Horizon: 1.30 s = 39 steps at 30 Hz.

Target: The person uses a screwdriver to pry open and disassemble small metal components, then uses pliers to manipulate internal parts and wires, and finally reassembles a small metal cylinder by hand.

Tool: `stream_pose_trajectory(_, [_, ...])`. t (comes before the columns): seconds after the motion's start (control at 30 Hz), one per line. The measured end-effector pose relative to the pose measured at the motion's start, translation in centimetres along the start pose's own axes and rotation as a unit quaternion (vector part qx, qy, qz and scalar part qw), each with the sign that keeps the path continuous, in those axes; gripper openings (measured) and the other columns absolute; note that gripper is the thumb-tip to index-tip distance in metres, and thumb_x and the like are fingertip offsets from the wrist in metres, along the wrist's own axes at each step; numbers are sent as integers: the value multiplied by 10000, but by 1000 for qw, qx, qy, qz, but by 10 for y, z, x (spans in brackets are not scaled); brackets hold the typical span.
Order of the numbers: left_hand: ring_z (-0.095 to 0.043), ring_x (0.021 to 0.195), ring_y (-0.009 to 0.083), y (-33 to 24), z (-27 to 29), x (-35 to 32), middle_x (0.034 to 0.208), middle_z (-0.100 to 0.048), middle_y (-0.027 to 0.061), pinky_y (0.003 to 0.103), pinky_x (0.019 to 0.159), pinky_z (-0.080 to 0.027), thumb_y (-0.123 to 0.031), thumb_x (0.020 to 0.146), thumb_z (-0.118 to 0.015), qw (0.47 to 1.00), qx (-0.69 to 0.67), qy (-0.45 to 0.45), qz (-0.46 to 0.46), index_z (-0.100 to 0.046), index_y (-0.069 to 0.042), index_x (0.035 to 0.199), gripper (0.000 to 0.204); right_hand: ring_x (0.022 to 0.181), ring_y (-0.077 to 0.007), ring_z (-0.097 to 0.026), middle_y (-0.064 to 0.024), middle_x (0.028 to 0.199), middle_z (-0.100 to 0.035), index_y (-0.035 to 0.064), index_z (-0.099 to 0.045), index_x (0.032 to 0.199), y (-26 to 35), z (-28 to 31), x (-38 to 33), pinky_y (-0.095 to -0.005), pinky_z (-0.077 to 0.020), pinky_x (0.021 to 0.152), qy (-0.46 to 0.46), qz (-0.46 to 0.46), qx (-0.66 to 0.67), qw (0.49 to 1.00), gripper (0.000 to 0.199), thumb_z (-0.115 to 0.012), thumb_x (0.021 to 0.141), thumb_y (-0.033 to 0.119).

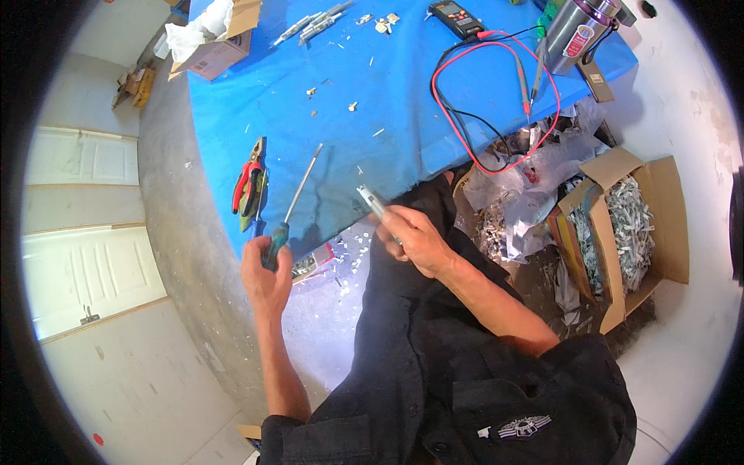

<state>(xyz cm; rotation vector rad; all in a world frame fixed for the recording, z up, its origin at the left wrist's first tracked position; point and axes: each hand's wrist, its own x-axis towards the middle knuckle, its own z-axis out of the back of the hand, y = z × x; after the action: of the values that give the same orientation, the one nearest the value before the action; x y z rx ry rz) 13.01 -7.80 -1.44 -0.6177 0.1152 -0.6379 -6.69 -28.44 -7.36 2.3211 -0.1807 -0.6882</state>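
My left hand (pixel 266 277) is closed around the green handle of a screwdriver (pixel 302 188). Its long metal shaft points up and away over the blue-covered table (pixel 325 116). In my right hand (pixel 421 242) is a slim silver-grey pen-shaped piece (pixel 371 201), gripped between thumb and fingers. The far end of that piece is lighter and sticks out past my fingers, above the table's near edge. Screwdriver tip and grey piece are apart. Left of the screwdriver lie red-handled pliers (pixel 249 186), beside a thin blue-handled tool (pixel 259 223).
A multimeter (pixel 457 18) with red and black leads (pixel 465 132) and a steel flask (pixel 575 37) occupy the right back. Several grey sticks (pixel 314 25) lie far back, near an open carton (pixel 218 48). Boxes of small strips (pixel 632 229) stand on the floor at right.
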Motion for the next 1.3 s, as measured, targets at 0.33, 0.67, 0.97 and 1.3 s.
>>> stream_pose_trajectory(0.33, [-642, 822, 124, -50, 45, -51, 957, -714, 71, 274, 747, -512, 12, 845, -716, 993, -35, 101, -50, -677, 15, 1200, 357, 596, -74, -439, 17, 762, -503, -18, -611, 1086, 11, 5, 3, -254, -356, 515, 21, -20, -103, 994, 365, -455, 1088, 312])
stream_pose_trajectory(0.67, [-746, 899, 248, -62, 67, -46, 1004, -753, 154, 329, 788, -568, 29, 775, -784, 990, -2, 121, -76, -725, -16, 1160, 392, 666, -129, -502, -19, 729, -537, -25, -592, 874, 11, 1, 9, -334, -421, 603, -8, 12, -188, 982, 362, -487, 1051, 272])
stream_pose_trajectory(0.97, [-750, 893, 255, -62, 67, -42, 1004, -753, 162, 330, 779, -570, 28, 785, -780, 988, 2, 139, -70, -726, -7, 1153, 373, 698, -325, -621, -231, 753, -610, -51, -590, 903, 0, 3, 11, -452, -475, 668, -56, 130, -320, 937, 404, -535, 1048, 322])
stream_pose_trajectory(1.3, [-718, 818, 233, -69, 69, -40, 944, -741, 146, 328, 738, -548, 20, 807, -753, 988, 11, 137, -75, -723, -1, 1157, 352, 827, -524, -641, -303, 831, -663, -18, -600, 929, 4, 0, 11, -575, -489, 702, -90, 135, -443, 882, 415, -515, 1057, 367])
